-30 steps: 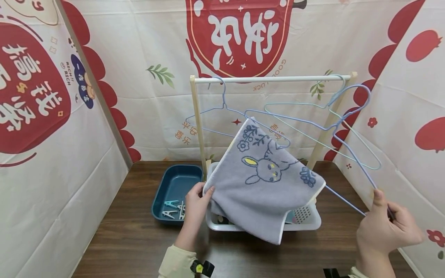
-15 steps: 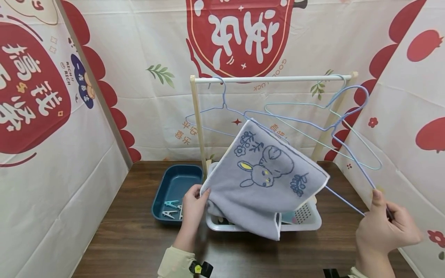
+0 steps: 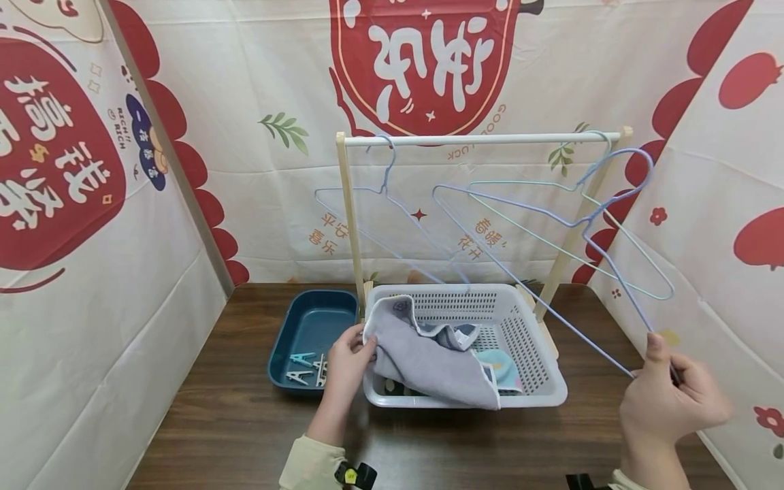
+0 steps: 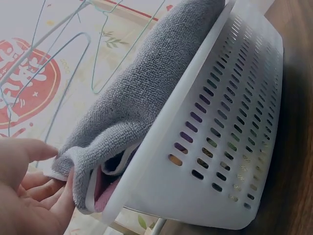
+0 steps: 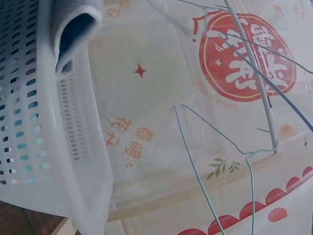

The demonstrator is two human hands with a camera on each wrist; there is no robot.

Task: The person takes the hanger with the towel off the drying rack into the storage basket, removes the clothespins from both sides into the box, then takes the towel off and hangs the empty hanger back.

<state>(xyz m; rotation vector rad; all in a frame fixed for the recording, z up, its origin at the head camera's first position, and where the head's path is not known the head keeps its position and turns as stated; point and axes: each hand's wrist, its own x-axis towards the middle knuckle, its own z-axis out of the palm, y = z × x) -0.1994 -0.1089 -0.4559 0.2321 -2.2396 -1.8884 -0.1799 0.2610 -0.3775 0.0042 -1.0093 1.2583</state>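
My left hand point(image 3: 346, 364) pinches one end of a grey towel point(image 3: 422, 367) at the left side of the white basket point(image 3: 542, 400). The towel lies slumped over the basket's front left, part of it folded back. Close up in the left wrist view, the grey terry cloth point(image 4: 132, 83) drapes along the basket's rim, with fingers point(image 4: 63, 198) under its edge and the thumb on top. Off to the right, my right hand point(image 3: 670, 395) grips one end of a blue wire hanger point(image 3: 589, 219), whose hook points up and whose other end reaches over the basket.
A rack with a white bar point(image 3: 484, 139) stands behind the basket. A blue hanger point(image 3: 387, 180) hangs at its left, a mint hanger point(image 3: 529, 182) at its right. Several clothespins point(image 3: 300, 376) lie in a dark blue tray point(image 3: 278, 340). A light blue cloth point(image 3: 499, 367) is in the basket.
The grey towel, held spread with its rabbit picture showing, has dropped and crumpled into the basket. My left hand keeps its end. The hanger in my right hand has shifted slightly.
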